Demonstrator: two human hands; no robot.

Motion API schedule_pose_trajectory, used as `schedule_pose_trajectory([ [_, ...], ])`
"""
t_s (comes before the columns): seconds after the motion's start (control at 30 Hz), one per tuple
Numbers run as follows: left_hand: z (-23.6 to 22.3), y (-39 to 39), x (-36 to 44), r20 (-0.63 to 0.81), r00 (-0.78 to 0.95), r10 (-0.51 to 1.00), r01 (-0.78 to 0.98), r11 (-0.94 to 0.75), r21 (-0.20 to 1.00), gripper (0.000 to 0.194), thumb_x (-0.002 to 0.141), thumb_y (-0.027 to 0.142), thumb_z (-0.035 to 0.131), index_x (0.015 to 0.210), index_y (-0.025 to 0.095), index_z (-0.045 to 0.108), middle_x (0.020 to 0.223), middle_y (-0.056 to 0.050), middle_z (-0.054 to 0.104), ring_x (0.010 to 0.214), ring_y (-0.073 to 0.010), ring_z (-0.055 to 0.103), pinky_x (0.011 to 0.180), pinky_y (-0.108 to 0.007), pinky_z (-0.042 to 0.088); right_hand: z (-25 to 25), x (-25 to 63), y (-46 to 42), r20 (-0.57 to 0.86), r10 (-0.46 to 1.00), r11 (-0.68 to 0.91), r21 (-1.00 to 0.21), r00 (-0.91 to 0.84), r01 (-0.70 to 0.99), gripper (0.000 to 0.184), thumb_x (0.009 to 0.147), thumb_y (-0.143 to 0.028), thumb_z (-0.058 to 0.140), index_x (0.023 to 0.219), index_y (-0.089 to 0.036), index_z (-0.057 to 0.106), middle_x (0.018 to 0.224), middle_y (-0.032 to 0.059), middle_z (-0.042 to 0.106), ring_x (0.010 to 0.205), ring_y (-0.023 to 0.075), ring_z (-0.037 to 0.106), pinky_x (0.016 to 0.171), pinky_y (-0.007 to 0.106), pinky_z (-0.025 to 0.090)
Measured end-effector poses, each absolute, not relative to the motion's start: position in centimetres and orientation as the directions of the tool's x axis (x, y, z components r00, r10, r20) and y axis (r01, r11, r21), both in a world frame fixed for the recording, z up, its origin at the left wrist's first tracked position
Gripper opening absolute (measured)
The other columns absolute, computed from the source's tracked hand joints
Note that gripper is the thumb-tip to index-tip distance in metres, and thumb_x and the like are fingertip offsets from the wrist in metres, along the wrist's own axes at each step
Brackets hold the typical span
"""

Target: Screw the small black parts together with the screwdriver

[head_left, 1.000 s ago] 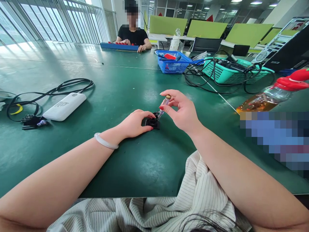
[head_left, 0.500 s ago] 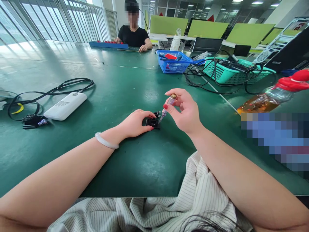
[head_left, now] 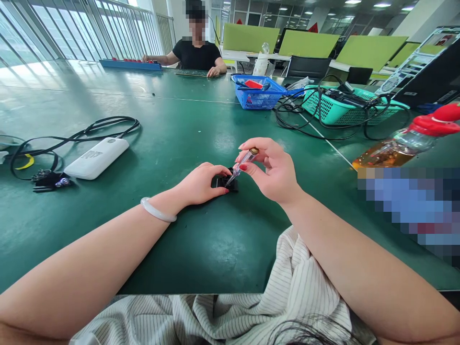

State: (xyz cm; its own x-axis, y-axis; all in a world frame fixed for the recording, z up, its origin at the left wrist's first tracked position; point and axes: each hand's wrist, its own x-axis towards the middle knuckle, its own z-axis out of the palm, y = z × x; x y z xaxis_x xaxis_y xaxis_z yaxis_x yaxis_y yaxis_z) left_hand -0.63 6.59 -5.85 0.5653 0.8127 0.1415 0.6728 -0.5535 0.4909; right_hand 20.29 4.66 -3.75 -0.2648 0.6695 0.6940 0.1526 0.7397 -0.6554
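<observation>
On the green table (head_left: 201, 239) a small black part (head_left: 233, 187) lies flat, its exact kind unclear. My left hand (head_left: 201, 184) grips its left side between thumb and fingers and wears a white bangle at the wrist. In my right hand (head_left: 275, 172) is a screwdriver (head_left: 246, 158) with a clear handle and a brown end cap, held tilted between thumb and fingers. The metal tip points down and left onto the black part; I cannot tell whether it sits in a screw.
At left lie a white power bank (head_left: 97, 159) and a looped black cable (head_left: 89, 134). A blue basket (head_left: 258, 98), a green basket (head_left: 330, 112) and a red-capped bottle (head_left: 391, 146) stand at right. Across the table a person (head_left: 197, 55) reaches to a blue tray (head_left: 131, 65).
My right hand has come slightly lower, and the screwdriver tip has shifted left onto the black part. Across the table, the blue tray and the person's hand on it have moved left.
</observation>
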Motion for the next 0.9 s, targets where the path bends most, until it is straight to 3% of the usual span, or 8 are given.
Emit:
schedule_pose_trajectory([
  [0.33,-6.2,6.8,-0.7,0.173,0.597,0.783,0.647,-0.598,0.473,0.034,0.084,0.037,0.072,0.115,0.023,0.068,0.112,-0.007,0.072,0.108,-0.0308,0.064,0.098,-0.048,0.052,-3.5,19.8,3.9,0.688,0.591,0.795,-0.586,-0.422,0.158,0.021,0.092,-0.019,0.065,0.108,-0.029,0.075,0.106,-0.0004,0.079,0.091,0.0154,0.074,0.085,0.033,0.065],
  [0.5,-6.3,6.8,-0.8,0.160,0.603,0.782,0.649,-0.597,0.472,0.032,0.085,0.039,0.069,0.114,0.024,0.068,0.111,-0.007,0.072,0.108,-0.0313,0.064,0.094,-0.047,0.053,-3.4,19.7,3.9,0.620,0.650,0.744,-0.636,-0.440,0.203,0.023,0.091,-0.020,0.066,0.110,-0.030,0.075,0.108,-0.0009,0.079,0.094,0.0160,0.074,0.087,0.033,0.065],
  [0.63,-6.0,6.7,-0.7,0.160,0.605,0.780,0.646,-0.598,0.474,0.034,0.085,0.038,0.069,0.115,0.023,0.068,0.108,-0.007,0.072,0.105,-0.0301,0.064,0.096,-0.048,0.052,-3.4,19.8,3.8,0.659,0.649,0.751,-0.634,-0.380,0.181,0.021,0.092,-0.023,0.066,0.110,-0.030,0.073,0.104,-0.0003,0.078,0.089,0.0167,0.074,0.085,0.035,0.066],
  [0.77,-5.8,6.5,-0.7,0.139,0.577,0.805,0.673,-0.564,0.478,0.039,0.083,0.037,0.070,0.120,0.025,0.068,0.106,-0.006,0.073,0.106,-0.0299,0.063,0.098,-0.047,0.052,-3.2,20.0,3.5,0.727,0.653,0.757,-0.629,-0.211,0.177,0.023,0.097,-0.030,0.061,0.120,-0.031,0.066,0.106,0.0019,0.075,0.090,0.0184,0.074,0.088,0.040,0.066],
  [0.9,-5.9,6.5,-0.7,0.137,0.571,0.809,0.673,-0.558,0.486,0.041,0.084,0.039,0.068,0.123,0.025,0.068,0.111,-0.007,0.074,0.108,-0.0299,0.063,0.099,-0.047,0.052,-3.4,20.2,4.0,0.701,0.695,0.718,-0.664,-0.160,0.210,0.025,0.099,-0.036,0.057,0.123,-0.031,0.062,0.102,0.0022,0.073,0.091,0.0183,0.074,0.087,0.040,0.065],
])
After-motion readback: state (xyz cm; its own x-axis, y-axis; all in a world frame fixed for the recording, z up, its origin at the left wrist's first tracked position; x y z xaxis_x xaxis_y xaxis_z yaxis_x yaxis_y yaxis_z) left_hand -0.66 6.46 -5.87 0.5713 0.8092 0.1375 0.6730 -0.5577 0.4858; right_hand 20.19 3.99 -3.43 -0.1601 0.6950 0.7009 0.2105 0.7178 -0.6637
